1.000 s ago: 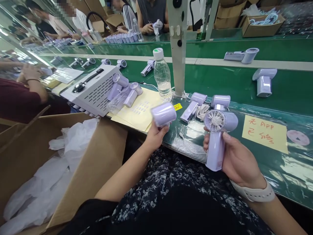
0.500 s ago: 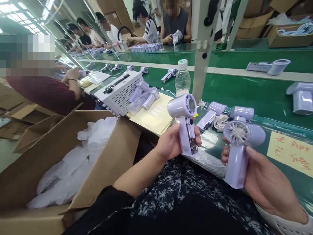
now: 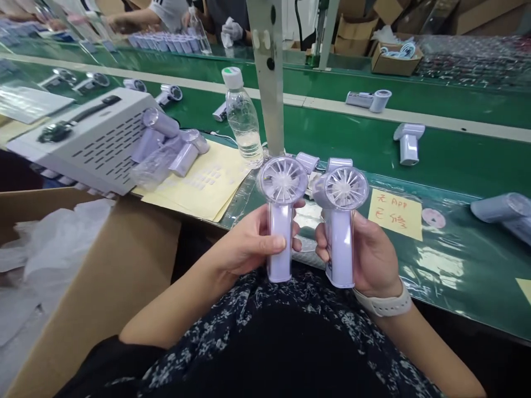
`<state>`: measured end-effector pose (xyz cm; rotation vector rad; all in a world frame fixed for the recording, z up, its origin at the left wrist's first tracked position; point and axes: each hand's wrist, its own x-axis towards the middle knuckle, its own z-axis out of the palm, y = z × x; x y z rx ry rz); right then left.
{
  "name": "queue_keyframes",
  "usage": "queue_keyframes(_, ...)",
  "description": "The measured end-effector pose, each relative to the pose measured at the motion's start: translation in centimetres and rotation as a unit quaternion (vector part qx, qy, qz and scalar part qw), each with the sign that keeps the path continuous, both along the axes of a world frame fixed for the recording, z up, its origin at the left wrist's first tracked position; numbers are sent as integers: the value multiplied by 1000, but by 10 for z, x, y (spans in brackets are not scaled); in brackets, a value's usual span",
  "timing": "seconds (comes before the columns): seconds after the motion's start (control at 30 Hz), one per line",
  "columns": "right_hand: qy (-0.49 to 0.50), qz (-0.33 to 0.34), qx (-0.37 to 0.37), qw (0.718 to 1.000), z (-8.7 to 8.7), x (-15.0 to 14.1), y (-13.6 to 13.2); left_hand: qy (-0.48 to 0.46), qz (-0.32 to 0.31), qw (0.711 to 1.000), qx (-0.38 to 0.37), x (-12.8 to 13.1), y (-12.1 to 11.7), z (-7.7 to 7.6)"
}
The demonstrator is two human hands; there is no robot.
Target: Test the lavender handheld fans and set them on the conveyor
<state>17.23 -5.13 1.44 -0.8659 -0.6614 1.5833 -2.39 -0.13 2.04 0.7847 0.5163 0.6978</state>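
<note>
Two lavender handheld fans are held upright side by side above my lap, both with their round finned grilles facing me. My left hand is closed around the handle of the left fan, the thumb lying across its front. In my right hand, fingers wrap the handle of the right fan. The two fan heads are close together; I cannot tell whether they touch. Behind them, partly hidden, more lavender fans lie at the bench edge.
A clear water bottle stands by a metal post. On the left are a white metal box, yellow sheets and a carton with white plastic bags. Several fans sit on the green conveyor. A handwritten yellow note lies right.
My hands have come closer together. The left fan has turned from its open side, with inner parts showing, to its grille facing me. The camera view has swung right.
</note>
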Motion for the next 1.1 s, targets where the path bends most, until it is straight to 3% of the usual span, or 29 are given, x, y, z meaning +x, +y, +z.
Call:
queue_keyframes(0.17, 6, -87, -1, 996, -5, 6, -6, 18, 66, 998, -8, 13, 3, -4)
queue_keyframes(0.27, 5, -126, -25, 992, -6, 6, -7, 16, 59, 998, -2, 15, 2, -3)
queue_keyframes(0.5, -22, -134, -40, 990, -9, 5, -4, 22, 6, 999, 26, 11, -1, -1)
queue_keyframes(1.1, 20, -123, -84, 989, -9, -4, 2, 35, 22, 999, 24, 11, 2, -10)
